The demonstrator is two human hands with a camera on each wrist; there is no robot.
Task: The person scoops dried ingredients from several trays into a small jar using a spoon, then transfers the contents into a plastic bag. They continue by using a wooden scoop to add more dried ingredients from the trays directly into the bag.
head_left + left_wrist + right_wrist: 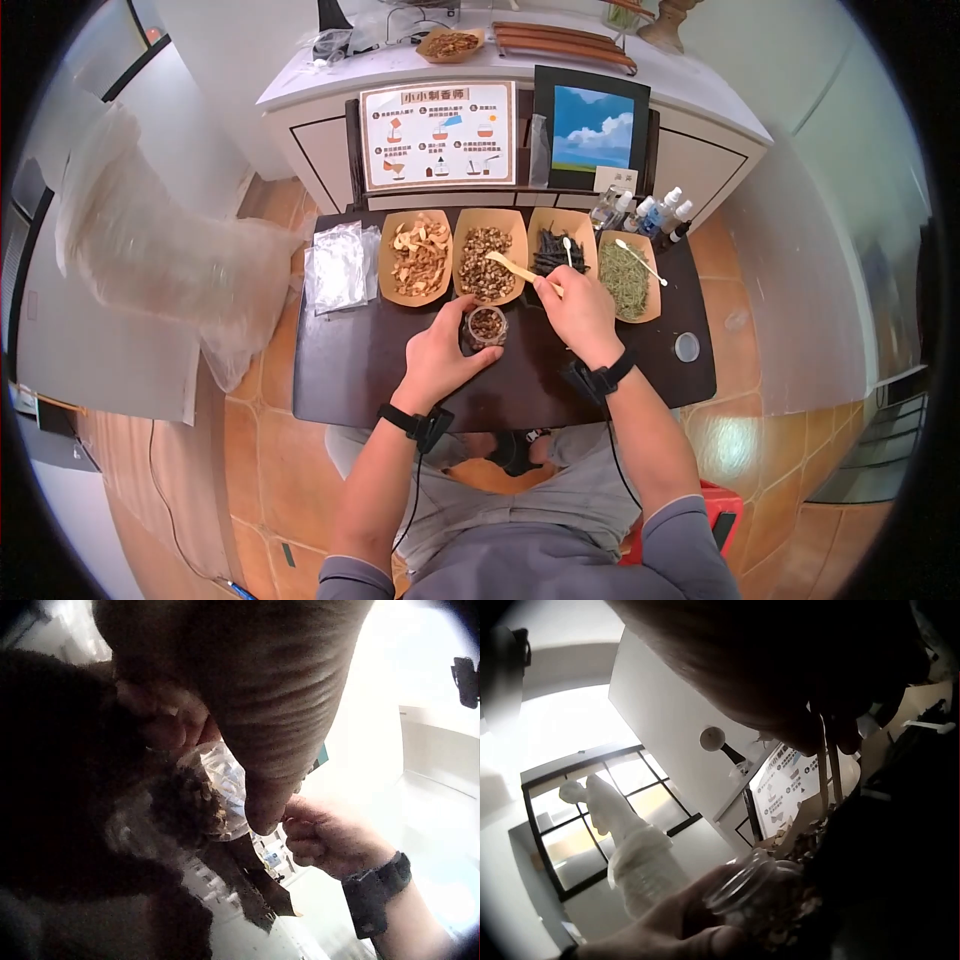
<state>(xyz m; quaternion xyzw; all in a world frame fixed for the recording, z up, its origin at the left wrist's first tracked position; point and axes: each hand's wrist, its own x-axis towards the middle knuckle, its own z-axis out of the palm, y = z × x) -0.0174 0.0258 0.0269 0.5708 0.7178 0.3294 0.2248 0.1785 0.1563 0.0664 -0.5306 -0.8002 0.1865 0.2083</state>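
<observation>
Left hand (440,355): fingers curled round small glass jar (487,326), table centre.
Right hand (578,312): pinches wooden scoop (518,268), blade at 10 o'clock over second tray (490,222).

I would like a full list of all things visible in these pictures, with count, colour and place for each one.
glass jar: 1, clear, holds brown dried bits, on the dark table before the trays
wooden spoon: 1, pale wood, over the second tray
paper trays: 4, tan, in a row at the table's far side, holding dried materials
white spoons: 2, white, in the third and fourth trays
plastic bags: a stack, clear, left of the trays
spray bottles: several, clear, behind the right trays
instruction card: 1, white and orange, behind the trays
sky picture: 1, blue, right of the card
small lid: 1, clear, table's right edge
table: 1, dark brown
left hand: holds the jar
right hand: pinches the wooden spoon
</observation>
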